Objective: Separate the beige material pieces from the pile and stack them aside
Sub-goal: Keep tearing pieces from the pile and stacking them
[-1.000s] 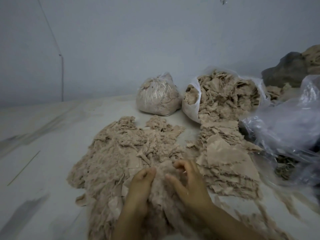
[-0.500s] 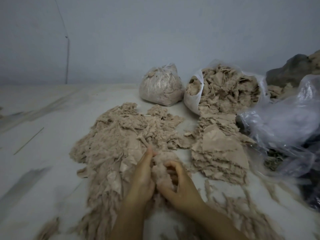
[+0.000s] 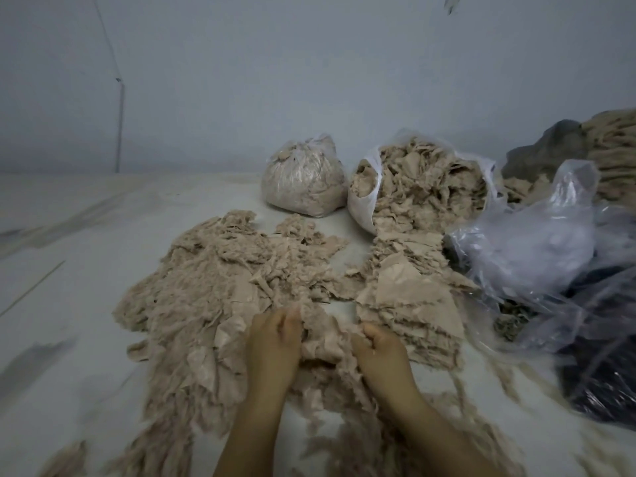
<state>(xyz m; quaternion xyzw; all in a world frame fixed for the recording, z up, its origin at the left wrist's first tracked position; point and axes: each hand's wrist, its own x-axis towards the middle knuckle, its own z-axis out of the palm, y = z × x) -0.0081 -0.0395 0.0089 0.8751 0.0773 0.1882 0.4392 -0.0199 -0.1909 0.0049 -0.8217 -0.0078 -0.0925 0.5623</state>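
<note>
1. beige pieces point(image 3: 220, 304) lie in a wide loose pile across the middle of the pale floor point(image 3: 69, 321), trailing down to its near edge; the sorted stack point(image 3: 409, 304) sits just to the pile's right, below a split white bag point(image 3: 361, 201) spilling more of the same.
2. the left hand point(image 3: 273, 342) has its fingers curled around a soft clump point(image 3: 323, 339) at the pile's near side, gripping it; the right hand point(image 3: 382, 349) also has its fingers bent into the same clump, gripping its right end.
3. half a second ago the two hands were pressed close together over the clump; now they stand apart with the material stretched between them, so the clump is being pulled open.
4. a second ago the right hand was still reaching into the fluff with looser fingers; the firm two-handed hold is new.
5. i judge this as the teasing-apart step: a piece is being freed from the tangle but has not yet gone to the stack.
6. most of the pile looks unsorted, so the task seems far from done.
7. a tied clear bag point(image 3: 303, 187) stands toward the floor's far edge, and crumpled clear plastic point(image 3: 530, 242) lies over dark material at the right edge.
8. the fibres look clingy, so stray wisps may drag along when the piece lifts.
</note>
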